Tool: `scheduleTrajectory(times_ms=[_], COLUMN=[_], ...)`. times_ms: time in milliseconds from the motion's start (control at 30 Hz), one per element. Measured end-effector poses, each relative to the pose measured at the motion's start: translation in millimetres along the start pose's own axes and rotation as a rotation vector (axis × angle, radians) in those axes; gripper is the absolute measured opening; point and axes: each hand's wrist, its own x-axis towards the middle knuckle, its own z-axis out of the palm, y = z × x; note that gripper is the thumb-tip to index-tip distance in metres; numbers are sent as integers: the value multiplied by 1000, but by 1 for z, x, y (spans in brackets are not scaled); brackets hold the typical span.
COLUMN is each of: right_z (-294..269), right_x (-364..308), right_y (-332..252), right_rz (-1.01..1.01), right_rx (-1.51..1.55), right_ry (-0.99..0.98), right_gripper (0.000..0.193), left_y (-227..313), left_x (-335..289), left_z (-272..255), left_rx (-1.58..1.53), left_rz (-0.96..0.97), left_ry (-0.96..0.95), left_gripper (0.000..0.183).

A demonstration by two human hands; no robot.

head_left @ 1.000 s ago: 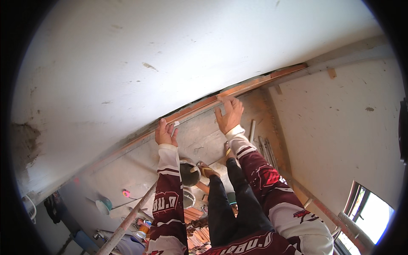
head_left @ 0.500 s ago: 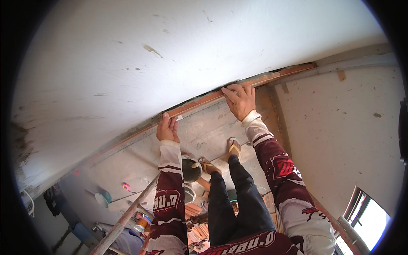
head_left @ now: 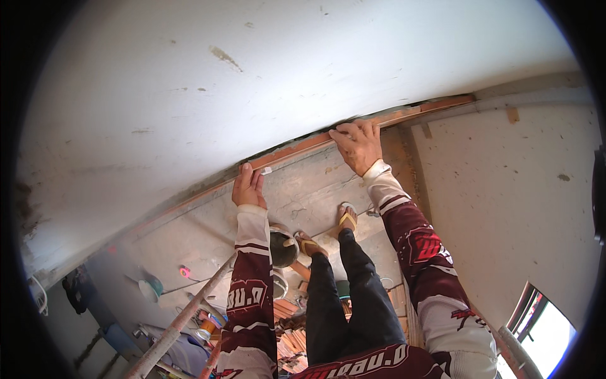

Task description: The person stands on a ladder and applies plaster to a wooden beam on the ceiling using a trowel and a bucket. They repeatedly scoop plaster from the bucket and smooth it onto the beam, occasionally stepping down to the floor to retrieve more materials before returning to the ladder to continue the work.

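Note:
A long, narrow reddish-brown tile strip runs along the foot of the white wall face, with a dark gap behind part of it. My left hand is closed at the strip's left part, a fingertip against its edge. A small white piece sticks out from between its fingers; its exact kind cannot be made out. Farther right, my right hand is bent over the strip, fingertips on its upper edge and the thumb side toward the wall.
Below are a dark bucket, stacked reddish tile pieces and my sandalled feet. A scaffold pole slants past my left arm. A pink tape roll lies at left; a window stands at lower right.
Both hands keep their places on the strip, with hardly any movement. The view has shifted slightly.

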Motion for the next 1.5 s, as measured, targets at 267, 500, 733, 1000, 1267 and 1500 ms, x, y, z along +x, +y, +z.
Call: scheduleTrajectory(times_ms=[267,500,733,1000,1267,1500], right_z=[6,7,2,6,7,11], right_x=[-3,-1,3,3,1,-3], right_y=[4,2,-3,-6,-6,-5], right_rz=[-26,4,46,56,67,87], right_rx=[30,49,56,39,21,-24], right_ry=[34,21,-3,-30,-40,-35], right_gripper=[31,29,25,24,24,29], left_y=[-1,-1,-1,2,3,2], left_x=[-1,0,0,-1,-4,-7], left_z=[0,0,0,0,4,6], left_rx=[-46,-20,-23,-19,-15,-16], left_rz=[8,4,19,23,35,43], left_ry=[24,-16,-25,-7,16,29], left_gripper=[38,51,51,45,45,44])
